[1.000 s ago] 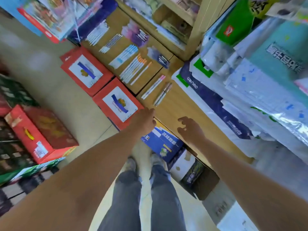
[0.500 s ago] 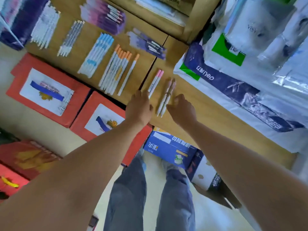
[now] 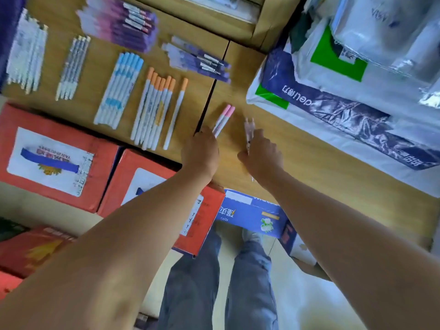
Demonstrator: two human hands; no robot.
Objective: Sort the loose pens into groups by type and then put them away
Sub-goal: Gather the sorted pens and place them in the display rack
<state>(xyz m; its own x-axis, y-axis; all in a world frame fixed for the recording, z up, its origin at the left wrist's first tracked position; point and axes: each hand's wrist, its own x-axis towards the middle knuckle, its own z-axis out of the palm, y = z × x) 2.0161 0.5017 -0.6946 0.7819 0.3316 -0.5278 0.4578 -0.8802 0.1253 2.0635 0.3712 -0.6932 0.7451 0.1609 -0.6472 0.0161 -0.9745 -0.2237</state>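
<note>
Pens lie sorted in groups on a wooden table (image 3: 309,163). My left hand (image 3: 201,152) grips the near ends of two pink-capped white pens (image 3: 223,119). My right hand (image 3: 263,156) holds two clear pinkish pens (image 3: 249,129), whose tips stick out past my fingers. Further left lie the orange-capped pens (image 3: 157,110), the blue-capped pens (image 3: 120,89), a thin patterned group (image 3: 71,67) and a white group (image 3: 26,53). Purple pens sit at the back in a large stack (image 3: 121,25) and a smaller one (image 3: 200,60).
Plastic-wrapped stationery packs (image 3: 333,98) crowd the table's right side. Red cartons (image 3: 47,158) stand on the floor below the table's left edge, and a blue box (image 3: 252,215) sits under the front edge by my legs. A shelf unit (image 3: 238,22) rises behind.
My view moved in closer over the table. Both hands reached forward and took hold of pens: the left on the pink-capped pair, the right on the clear pair.
</note>
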